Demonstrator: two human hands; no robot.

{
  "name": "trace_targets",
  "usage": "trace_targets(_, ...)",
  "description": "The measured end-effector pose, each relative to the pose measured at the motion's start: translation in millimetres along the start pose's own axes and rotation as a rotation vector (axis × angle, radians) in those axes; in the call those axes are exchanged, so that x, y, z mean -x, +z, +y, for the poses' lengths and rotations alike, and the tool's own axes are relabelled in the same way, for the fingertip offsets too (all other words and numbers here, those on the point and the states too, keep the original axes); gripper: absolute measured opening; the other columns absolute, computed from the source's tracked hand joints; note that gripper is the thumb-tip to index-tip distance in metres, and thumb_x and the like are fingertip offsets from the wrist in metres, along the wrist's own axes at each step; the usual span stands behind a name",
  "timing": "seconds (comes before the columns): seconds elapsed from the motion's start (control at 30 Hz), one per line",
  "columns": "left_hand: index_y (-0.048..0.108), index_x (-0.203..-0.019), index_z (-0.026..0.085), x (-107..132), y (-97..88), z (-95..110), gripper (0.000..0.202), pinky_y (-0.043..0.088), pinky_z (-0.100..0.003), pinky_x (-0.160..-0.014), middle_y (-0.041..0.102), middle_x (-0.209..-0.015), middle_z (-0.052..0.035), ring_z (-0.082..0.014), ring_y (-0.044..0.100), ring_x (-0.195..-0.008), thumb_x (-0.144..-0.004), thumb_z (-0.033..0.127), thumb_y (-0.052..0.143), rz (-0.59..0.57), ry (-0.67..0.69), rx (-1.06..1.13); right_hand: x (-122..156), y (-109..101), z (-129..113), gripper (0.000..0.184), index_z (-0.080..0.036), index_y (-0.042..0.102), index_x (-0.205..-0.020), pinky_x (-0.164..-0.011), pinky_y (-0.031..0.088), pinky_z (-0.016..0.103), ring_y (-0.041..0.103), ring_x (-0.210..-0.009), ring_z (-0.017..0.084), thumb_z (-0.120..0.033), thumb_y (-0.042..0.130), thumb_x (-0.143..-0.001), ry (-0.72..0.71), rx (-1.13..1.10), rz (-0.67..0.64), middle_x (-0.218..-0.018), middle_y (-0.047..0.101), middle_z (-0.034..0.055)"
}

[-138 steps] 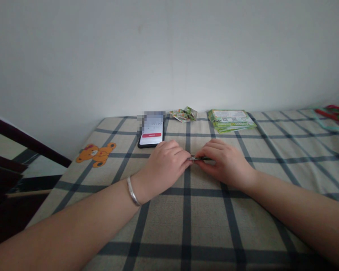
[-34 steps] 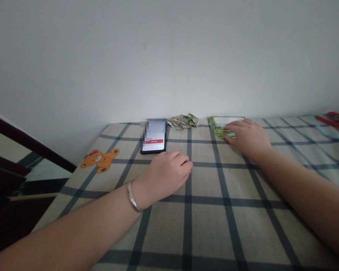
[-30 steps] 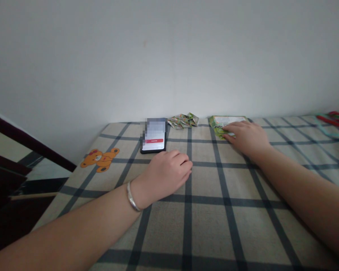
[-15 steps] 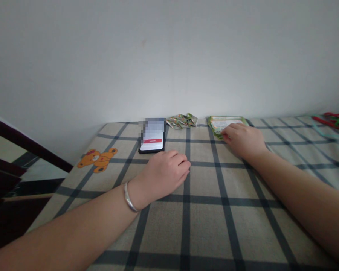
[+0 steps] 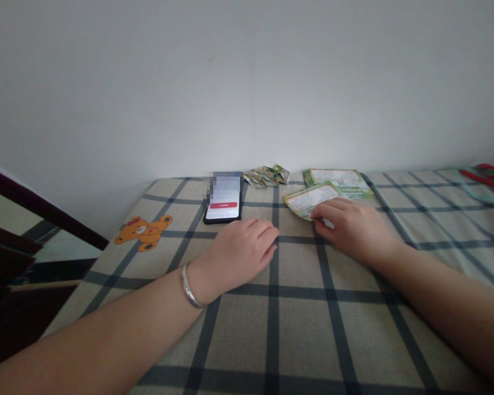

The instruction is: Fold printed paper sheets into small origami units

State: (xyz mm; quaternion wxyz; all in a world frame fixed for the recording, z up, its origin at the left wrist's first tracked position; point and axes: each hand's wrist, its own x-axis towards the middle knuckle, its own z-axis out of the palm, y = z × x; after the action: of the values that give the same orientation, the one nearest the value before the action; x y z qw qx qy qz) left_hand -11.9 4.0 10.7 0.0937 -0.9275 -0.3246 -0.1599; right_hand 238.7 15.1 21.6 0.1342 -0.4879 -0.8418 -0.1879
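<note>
Two hands lie out on a bed with a checked cloth (image 5: 296, 307), seen from the head camera.

One hand, the right hand (image 5: 354, 230), has a green and white card (image 5: 308, 198). It pinches the near edge of the card with its thumb and fingers. The other fingers are bent and close together. The card sits a little way in front of the stack of cards (image 5: 342, 181) and is turned at a slant. The far end of the card is near the stack, but I cannot tell if they touch. The stack lies flat by the wall (image 5: 247, 82).

Next is the left hand (image 5: 242, 252). It rests on the cloth with the palm down. Its fingers are side by side and a bit bent, and it holds nothing. The fingertips point at the right hand, with a small gap of cloth between the two hands. A silver bracelet (image 5: 187, 278) is on the left wrist.

Just past the left hand lies a black phone (image 5: 223, 204) with its screen lit and a red bar on it. Some folded bits of green paper (image 5: 267, 175) lie by the wall, between the phone and the stack. An orange bear picture (image 5: 143, 229) is on the cloth to the left of the phone. Far off on the right edge are some red and green things (image 5: 492, 171), too small to tell what they are.
</note>
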Motion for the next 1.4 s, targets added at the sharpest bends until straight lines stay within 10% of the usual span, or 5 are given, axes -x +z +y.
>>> trace_targets(0.53, 0.065, -0.096, 0.016, 1, 0.0, -1, 0.015, 0.051, -0.042, -0.086, 0.064, -0.109, -0.0065, -0.0244, 0.057, -0.102, -0.09, 0.024, 0.054, 0.012, 0.049, -0.019, 9, 5, -11, 0.018, -0.018, 0.066, -0.097, -0.083, 0.051, 0.032, 0.064, -0.096, 0.018, -0.014, 0.05, -0.091, -0.434, -0.604, -0.046, -0.1, 0.071, 0.0082)
trace_targets(0.97, 0.063, -0.114, 0.016, 1, 2.2, -1, 0.025, 0.051, -0.042, -0.091, 0.067, -0.11, -0.0074, -0.0229, 0.059, -0.104, -0.092, 0.021, 0.053, 0.023, 0.028, 0.013, 7, 12, -5, 0.023, -0.021, 0.07, -0.097, -0.082, 0.053, 0.032, 0.068, -0.089, 0.019, -0.01, 0.056, -0.082, -0.113, -0.497, -0.059, -0.097, 0.074, 0.0049)
trace_targets(1.4, 0.06, -0.116, 0.015, -1, 3.5, -2, 0.028, 0.052, -0.042, -0.089, 0.067, -0.107, -0.0079, -0.0233, 0.059, -0.103, -0.089, 0.019, 0.057, -0.003, 0.005, 0.018, 9, 10, -4, 0.016, -0.02, 0.066, -0.087, -0.08, 0.053, 0.031, 0.067, -0.09, 0.018, -0.009, 0.055, -0.084, -0.226, -0.613, -0.07, -0.096, 0.073, 0.006)
